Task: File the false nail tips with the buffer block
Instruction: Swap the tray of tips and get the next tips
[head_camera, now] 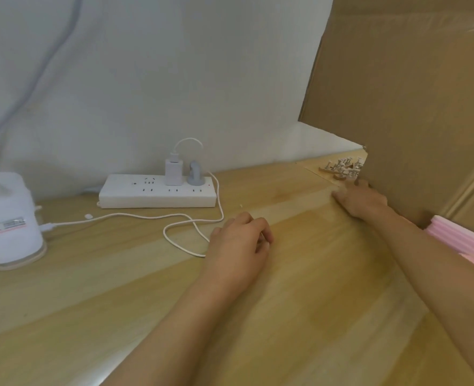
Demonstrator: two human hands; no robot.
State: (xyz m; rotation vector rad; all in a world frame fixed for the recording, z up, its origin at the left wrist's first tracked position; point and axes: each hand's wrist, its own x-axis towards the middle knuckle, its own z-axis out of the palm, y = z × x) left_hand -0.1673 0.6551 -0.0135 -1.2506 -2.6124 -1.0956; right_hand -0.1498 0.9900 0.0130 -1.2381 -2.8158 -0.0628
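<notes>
Presently, no filing is under way and neither hand visibly holds a buffer.

Item, nail tips [343, 168]: a small heap at the far right corner of the desk [286, 316], close against the cardboard box [411, 93]. None looks separated out for work.

Item, right hand [361, 201]: stretched toward the heap, fingers straight and slightly spread, low over the wood, with the fingertips just short of the nearest tips.

Item, left hand [240, 238]: resting mid-desk, fingers curled under toward the thumb. Whether they pinch anything cannot be told.

Item, pink ridged block [461, 240]: at the right edge beside the box and under the right forearm. It is possibly the buffer, though that is unconfirmed.

Judged progress: at the start. Picking a tip, taking up the buffer and all the filing remain.

Room: the box wall hems the heap on its right side, so approach comes from the left and front. Bare wood lies between and before the hands. The white cable [185, 232] loops just left of the left hand, with the power strip [158, 190] behind it. A white appliance [7, 218] stands well apart at the far left.
</notes>
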